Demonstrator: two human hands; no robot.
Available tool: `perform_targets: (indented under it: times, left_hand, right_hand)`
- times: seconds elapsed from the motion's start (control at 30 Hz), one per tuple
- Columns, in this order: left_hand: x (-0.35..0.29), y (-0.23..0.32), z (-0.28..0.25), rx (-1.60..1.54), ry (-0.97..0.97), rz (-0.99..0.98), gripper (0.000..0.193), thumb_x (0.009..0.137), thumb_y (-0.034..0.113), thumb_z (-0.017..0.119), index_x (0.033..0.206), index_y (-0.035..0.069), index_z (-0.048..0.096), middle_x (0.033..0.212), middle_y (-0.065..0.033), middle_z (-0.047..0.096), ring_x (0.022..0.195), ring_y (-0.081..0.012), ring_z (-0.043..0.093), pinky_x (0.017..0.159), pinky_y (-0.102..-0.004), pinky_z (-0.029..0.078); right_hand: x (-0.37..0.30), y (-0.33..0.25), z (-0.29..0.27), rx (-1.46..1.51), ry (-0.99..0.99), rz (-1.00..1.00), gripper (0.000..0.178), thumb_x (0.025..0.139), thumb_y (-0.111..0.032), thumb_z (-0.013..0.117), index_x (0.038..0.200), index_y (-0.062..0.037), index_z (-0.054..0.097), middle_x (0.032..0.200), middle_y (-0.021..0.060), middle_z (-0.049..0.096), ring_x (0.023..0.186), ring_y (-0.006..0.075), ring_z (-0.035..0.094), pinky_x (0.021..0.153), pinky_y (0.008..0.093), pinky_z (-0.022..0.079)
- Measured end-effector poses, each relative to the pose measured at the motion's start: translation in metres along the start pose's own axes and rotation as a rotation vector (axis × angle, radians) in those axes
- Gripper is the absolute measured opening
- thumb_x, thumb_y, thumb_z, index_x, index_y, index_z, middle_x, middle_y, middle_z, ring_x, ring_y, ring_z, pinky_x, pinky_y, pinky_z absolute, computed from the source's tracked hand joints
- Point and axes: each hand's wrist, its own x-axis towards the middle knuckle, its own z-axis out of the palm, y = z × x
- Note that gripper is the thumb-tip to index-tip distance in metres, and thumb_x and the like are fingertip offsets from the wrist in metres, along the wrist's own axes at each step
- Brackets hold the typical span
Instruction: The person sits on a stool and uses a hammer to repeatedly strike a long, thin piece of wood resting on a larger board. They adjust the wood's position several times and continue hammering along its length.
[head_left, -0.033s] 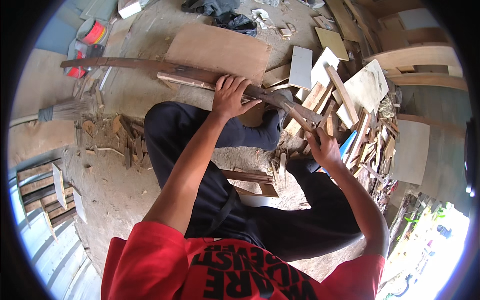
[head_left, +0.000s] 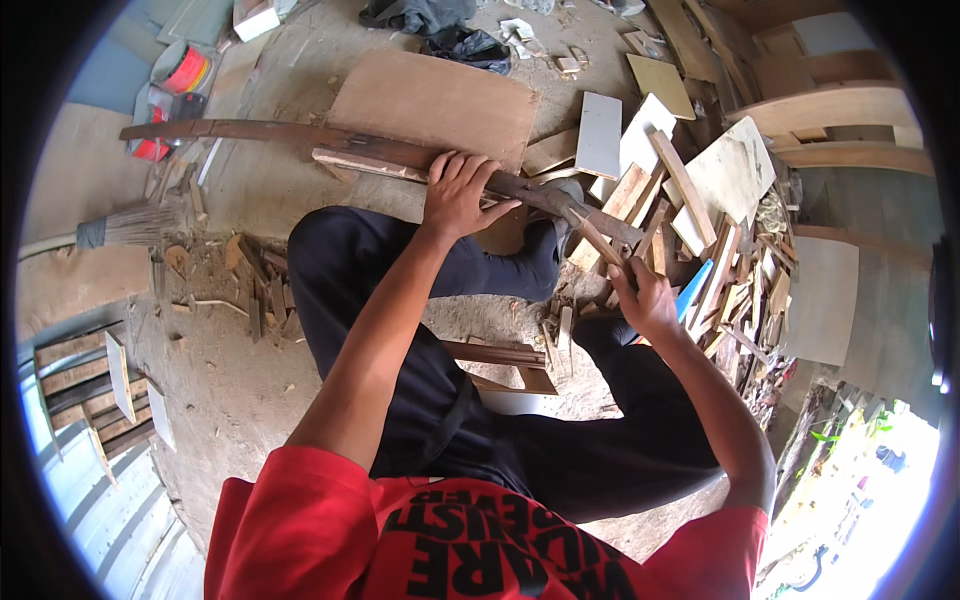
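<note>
A long dark wooden plank [head_left: 260, 130] runs across in front of me from the far left towards the scrap pile on the right. My left hand [head_left: 458, 195] grips it near its middle, fingers over the top and thumb along the near side. Beneath the plank lies a paler wooden strip [head_left: 365, 163]. Closed around the end of a wooden-handled, hammer-like tool [head_left: 598, 240], my right hand [head_left: 645, 300] is just this side of the plank's right end. The tool's head meets the dark wood and is hard to make out. My foot is under that stretch of plank.
Scrap boards and offcuts [head_left: 690, 190] pile up at the right, with a blue object [head_left: 693, 287] among them. A brown panel [head_left: 435, 100] lies beyond the plank. Red tins [head_left: 182, 70] and a broom [head_left: 125, 228] are at the left. Short wood pieces [head_left: 500, 353] lie between my legs.
My right hand and the tool have shifted very slightly to the left, and the handle is angled a little more steeply. The left hand and the plank look unchanged.
</note>
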Motion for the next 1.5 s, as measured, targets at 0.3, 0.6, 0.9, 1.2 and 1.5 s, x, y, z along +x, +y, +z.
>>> perform_targets:
  times: [0.3,0.6,0.9,1.2,1.5]
  left_hand:
    - [0.015,0.022,-0.016,0.052,-0.145,-0.002,0.06,0.086,0.063,0.066,0.12,0.013,0.068,0.117,-0.0088,0.058,0.116,-0.0271,0.054,0.112,-0.058,0.023]
    - [0.049,0.008,-0.007,-0.211,-0.332,0.068,0.043,0.082,0.049,0.075,0.106,0.013,0.078,0.102,-0.0032,0.07,0.1,-0.0252,0.063,0.094,-0.0423,0.044]
    - [0.058,0.004,-0.005,-0.252,-0.365,0.081,0.038,0.08,0.044,0.078,0.102,0.014,0.078,0.087,-0.0051,0.066,0.089,-0.0255,0.066,0.077,-0.0376,0.052]
    - [0.071,-0.001,-0.007,-0.346,-0.526,-0.074,0.032,0.078,0.038,0.081,0.1,0.014,0.079,0.091,-0.0088,0.068,0.093,-0.0297,0.067,0.08,-0.0394,0.053]
    - [0.066,-0.018,-0.008,-0.411,-0.509,0.078,0.045,0.072,0.034,0.086,0.107,0.011,0.071,0.104,-0.0108,0.065,0.101,-0.0334,0.063,0.089,-0.0419,0.052]
  right_hand:
    - [-0.027,-0.004,0.099,0.274,0.158,0.381,0.045,0.106,-0.038,0.046,0.094,0.0046,0.054,0.074,0.0348,0.059,0.079,0.0555,0.06,0.064,0.0559,0.046]
    - [-0.022,-0.034,0.137,0.475,0.272,0.516,0.051,0.106,-0.044,0.045,0.09,0.0041,0.05,0.071,0.0361,0.058,0.074,0.0567,0.06,0.062,0.0574,0.045]
    - [-0.028,-0.053,0.141,0.596,0.317,0.422,0.042,0.106,-0.037,0.048,0.089,0.0011,0.05,0.065,0.0313,0.057,0.067,0.0543,0.059,0.055,0.0554,0.043]
    - [-0.017,-0.081,0.137,0.568,0.322,0.379,0.039,0.106,-0.034,0.048,0.09,0.0015,0.049,0.063,0.0283,0.056,0.063,0.0527,0.058,0.054,0.0542,0.042]
    - [-0.018,-0.079,0.143,0.623,0.374,0.386,0.041,0.107,-0.034,0.046,0.09,0.003,0.049,0.062,0.0287,0.055,0.062,0.0525,0.058,0.053,0.0525,0.043]
